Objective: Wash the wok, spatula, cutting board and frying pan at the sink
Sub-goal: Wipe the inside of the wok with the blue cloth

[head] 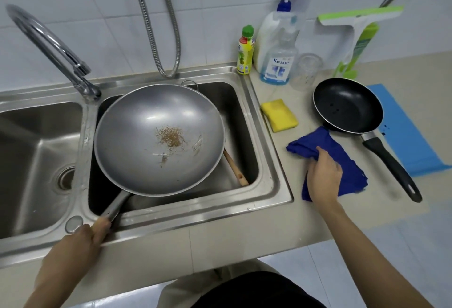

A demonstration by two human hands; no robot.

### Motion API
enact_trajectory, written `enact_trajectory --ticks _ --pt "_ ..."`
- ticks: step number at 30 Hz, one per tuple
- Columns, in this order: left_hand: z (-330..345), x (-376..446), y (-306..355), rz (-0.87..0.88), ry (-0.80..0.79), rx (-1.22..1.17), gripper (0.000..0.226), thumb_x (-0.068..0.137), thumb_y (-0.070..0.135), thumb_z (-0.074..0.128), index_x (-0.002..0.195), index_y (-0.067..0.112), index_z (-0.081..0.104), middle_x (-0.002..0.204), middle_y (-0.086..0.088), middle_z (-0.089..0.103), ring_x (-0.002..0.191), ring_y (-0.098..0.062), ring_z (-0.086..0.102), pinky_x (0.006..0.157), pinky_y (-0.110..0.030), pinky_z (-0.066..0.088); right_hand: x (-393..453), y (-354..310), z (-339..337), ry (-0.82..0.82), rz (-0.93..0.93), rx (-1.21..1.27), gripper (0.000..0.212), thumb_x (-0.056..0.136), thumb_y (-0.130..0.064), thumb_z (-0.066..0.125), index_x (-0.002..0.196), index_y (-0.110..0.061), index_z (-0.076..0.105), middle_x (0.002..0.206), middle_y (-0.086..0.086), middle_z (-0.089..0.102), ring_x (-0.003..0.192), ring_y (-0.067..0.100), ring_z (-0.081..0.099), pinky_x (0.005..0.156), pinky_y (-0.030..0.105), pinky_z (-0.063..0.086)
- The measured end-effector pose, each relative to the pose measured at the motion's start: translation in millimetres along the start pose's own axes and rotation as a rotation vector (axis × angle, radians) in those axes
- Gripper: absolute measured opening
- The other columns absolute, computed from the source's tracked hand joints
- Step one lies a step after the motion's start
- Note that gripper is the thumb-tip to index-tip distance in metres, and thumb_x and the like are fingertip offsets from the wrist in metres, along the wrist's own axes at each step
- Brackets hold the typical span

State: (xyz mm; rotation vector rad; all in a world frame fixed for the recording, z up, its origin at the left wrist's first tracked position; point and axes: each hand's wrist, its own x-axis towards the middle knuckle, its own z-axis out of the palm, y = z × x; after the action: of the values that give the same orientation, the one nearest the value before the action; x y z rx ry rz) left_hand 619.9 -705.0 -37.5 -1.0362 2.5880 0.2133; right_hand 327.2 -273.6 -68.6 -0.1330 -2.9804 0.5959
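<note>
**Wok held in sink, cloth being picked up**

Left hand (91, 230), nearest the camera, grips the wok (159, 140) by its handle, fingers wrapped round the wooden end. That keeps the wok tilted over the right basin of the sink (271, 160), likely to steady it for scrubbing. Brown food bits sit in the wok's middle. Under the wok's right edge a wooden handle (236, 169) pokes out, probably the spatula; head hidden. Right hand (324, 170) is on the cloth (315, 147), right of the sink on the bench (281, 222), fingers curled into the folds, seemingly gathering it. Sponge (278, 114) lies just right of the sink's far corner. Frying pan (347, 105) sits further right, handle toward the camera, resting on a blue board (413, 136), probably the cutting board. Soap bottles (276, 45) stand behind the sponge. Tap (49, 45) not running; washing looks barely started.
</note>
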Motion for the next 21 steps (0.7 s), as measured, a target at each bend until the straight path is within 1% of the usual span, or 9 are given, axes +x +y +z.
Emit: enact_trajectory --ticks 2,3,6,8,10,13,17,19,21 --pt "-2.4 -3.0 4.2 0.072 -0.009 0.086 0.040 0.098 0.039 0.038 0.115 0.009 0.057 0.079 -0.013 0.060 0.072 -0.035 0.062 0.059 -0.038 0.036 -12.0 -12.6 -17.0 0.045 0.142 0.358 0.012 0.099 -0.011 0.040 0.107 -0.010 0.050 0.082 0.008 0.059 0.078 0.029 0.057 0.068 0.037 0.042" --pt "-2.3 -4.0 4.2 0.131 -0.006 0.118 0.034 0.098 0.036 0.038 0.121 0.017 0.054 0.083 -0.011 0.059 0.076 -0.035 0.065 0.059 -0.038 0.036 -16.6 -22.5 -26.8 0.039 0.215 0.538 0.010 0.100 -0.014 0.039 0.103 -0.012 0.048 0.078 0.003 0.056 0.074 0.024 0.054 0.064 0.034 0.039" --pt "-8.8 -6.9 6.7 0.148 -0.069 0.130 0.025 0.100 0.034 0.035 0.120 0.029 0.049 0.082 -0.003 0.054 0.084 -0.029 0.068 0.065 -0.038 0.044 -23.4 -50.4 -52.8 -0.041 0.394 1.083 0.022 0.098 -0.017 0.042 0.115 -0.019 0.056 0.099 -0.006 0.062 0.088 0.011 0.058 0.077 0.026 0.045" --pt "-7.6 -4.5 6.3 0.160 -0.051 0.143 0.026 0.099 0.033 0.032 0.121 0.032 0.046 0.088 -0.003 0.059 0.085 -0.026 0.068 0.063 -0.037 0.043 -23.6 -70.5 -62.5 -0.128 0.443 1.303 0.028 0.096 -0.018 0.045 0.121 -0.021 0.058 0.117 -0.002 0.064 0.103 0.014 0.061 0.089 0.029 0.046" --pt "-5.9 -3.2 5.8 0.171 -0.035 0.118 0.026 0.099 0.034 0.030 0.121 0.033 0.045 0.092 -0.003 0.060 0.086 -0.027 0.068 0.063 -0.037 0.042 -22.7 -91.8 -64.0 -0.209 0.472 1.439 0.027 0.096 -0.019 0.046 0.120 -0.022 0.059 0.120 0.000 0.066 0.110 0.018 0.061 0.095 0.034 0.047" --pt "-4.3 -3.3 7.0 0.159 -0.031 0.099 0.025 0.101 0.036 0.029 0.120 0.031 0.043 0.089 -0.002 0.056 0.088 -0.026 0.067 0.067 -0.038 0.046 -20.4 -131.6 -59.2 -0.312 0.433 1.543 0.028 0.097 -0.022 0.046 0.122 -0.021 0.059 0.116 -0.002 0.068 0.110 0.018 0.062 0.092 0.034 0.049" --pt "-6.3 -3.7 9.3 0.129 -0.029 0.056 0.031 0.100 0.042 0.025 0.123 0.031 0.042 0.083 0.002 0.046 0.087 -0.026 0.066 0.066 -0.037 0.043 -18.6 -195.2 -31.6 -0.494 0.156 1.504 0.034 0.100 -0.012 0.039 0.130 -0.020 0.050 0.119 -0.006 0.065 0.106 0.007 0.063 0.086 0.021 0.051" --pt "-6.5 -4.1 9.4 0.132 -0.035 0.094 0.030 0.101 0.040 0.025 0.126 0.031 0.039 0.087 0.001 0.047 0.089 -0.026 0.066 0.068 -0.037 0.043 -19.6 -222.5 -5.1 -0.665 0.000 1.365 0.035 0.100 -0.013 0.040 0.132 -0.024 0.048 0.122 -0.007 0.062 0.108 0.006 0.061 0.091 0.021 0.049" --pt "-9.2 -4.3 11.9 0.129 -0.061 0.130 0.030 0.102 0.037 0.026 0.128 0.030 0.037 0.088 0.001 0.044 0.092 -0.027 0.065 0.070 -0.038 0.044 -22.6 -244.4 26.5 -0.838 -0.183 1.139 0.029 0.100 -0.014 0.041 0.122 -0.031 0.051 0.112 -0.006 0.063 0.097 0.005 0.061 0.088 0.023 0.046"
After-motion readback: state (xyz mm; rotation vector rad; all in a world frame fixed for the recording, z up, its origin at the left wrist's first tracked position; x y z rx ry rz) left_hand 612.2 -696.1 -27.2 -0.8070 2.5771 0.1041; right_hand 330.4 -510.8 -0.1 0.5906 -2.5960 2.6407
